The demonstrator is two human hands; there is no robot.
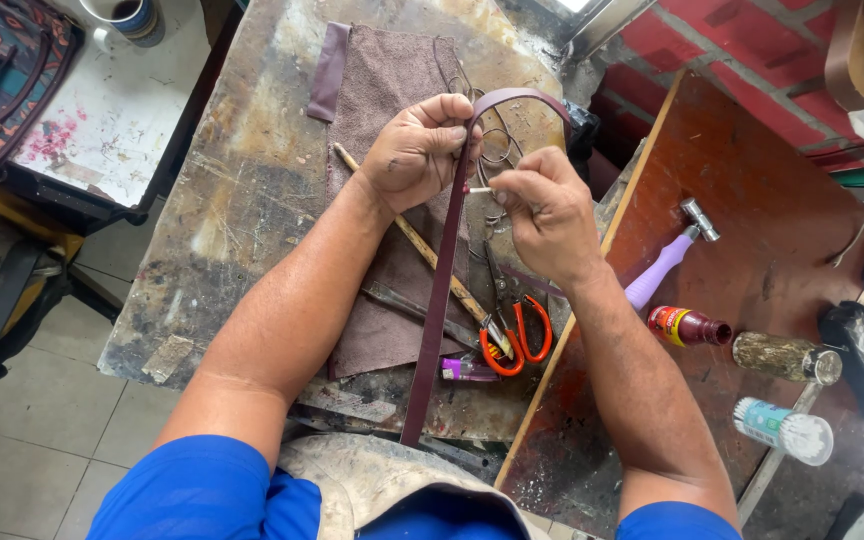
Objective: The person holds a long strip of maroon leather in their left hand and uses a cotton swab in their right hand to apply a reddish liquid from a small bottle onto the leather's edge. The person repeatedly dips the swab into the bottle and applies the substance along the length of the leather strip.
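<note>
Closest to the person, a long maroon leather strap (439, 290) runs up from the lap over the stained work surface (242, 200), crossing a piece of brown leather (382, 90) laid flat there. Beside the strap lie orange-handled scissors (514, 335), a wooden stick (432, 260) set slantwise, a dark metal tool (402, 303) and a small purple lighter (467, 370).

Higher up, the left hand (417, 150) is closed around the strap just below where it bends over into a loop. The right hand (547, 205) is pinched tight on a small pale sliver, perhaps a needle or a thread end; it is too small to tell. Its tip points at the strap's edge between the two hands.

It looks like hand work on the strap near the fold, stitching or marking. The next move would seem to call for a steady left grip and a fine, well-aimed touch from the right.

Further right, on the reddish board (752, 200), lie a lilac-handled hammer (667, 260), a small red bottle (687, 326) and a white brush (782, 430).
</note>
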